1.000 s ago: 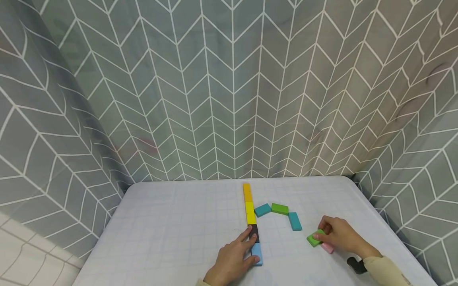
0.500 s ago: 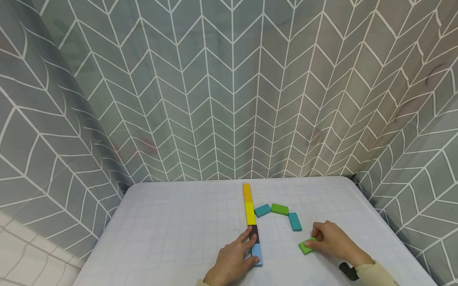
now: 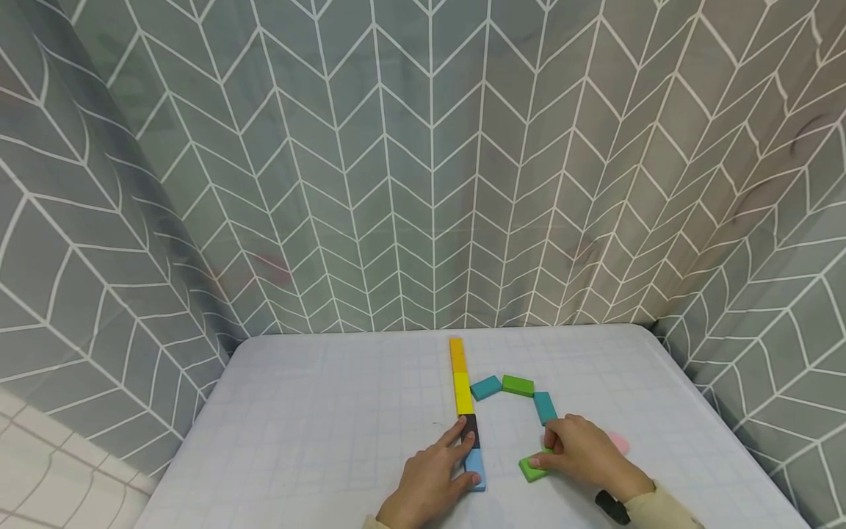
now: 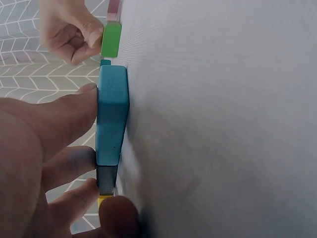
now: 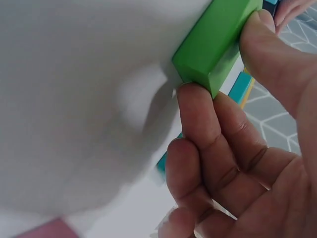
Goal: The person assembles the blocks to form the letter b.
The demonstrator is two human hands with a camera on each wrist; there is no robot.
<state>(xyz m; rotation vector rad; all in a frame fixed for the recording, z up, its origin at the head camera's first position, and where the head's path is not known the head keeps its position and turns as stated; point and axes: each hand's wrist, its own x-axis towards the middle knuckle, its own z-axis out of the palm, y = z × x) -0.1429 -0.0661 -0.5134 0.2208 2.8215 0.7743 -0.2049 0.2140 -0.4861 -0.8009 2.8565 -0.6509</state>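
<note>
In the head view my right hand (image 3: 584, 455) pinches a green block (image 3: 533, 470) between thumb and fingers, low over the table. The right wrist view shows thumb and fingertips at opposite ends of that green block (image 5: 213, 49). My left hand (image 3: 429, 470) rests with spread fingers on the lower part of a straight row: a light blue block (image 3: 474, 461), a black block (image 3: 471, 433), a yellow block (image 3: 463, 393) and an orange block (image 3: 457, 355). Its thumb lies on the light blue block, its fingertips on the black one.
From the yellow block an arc bends right: a teal block (image 3: 485, 387), another green block (image 3: 518, 385) and a second teal block (image 3: 545, 406), beside my right fingers. Something pink (image 3: 620, 442) lies behind the right hand. A patterned curtain (image 3: 423, 184) surrounds the white table (image 3: 317, 411).
My right hand has carried the green block leftward and slightly nearer, away from the pink piece and toward the row. The left hand has stayed in place on the row.
</note>
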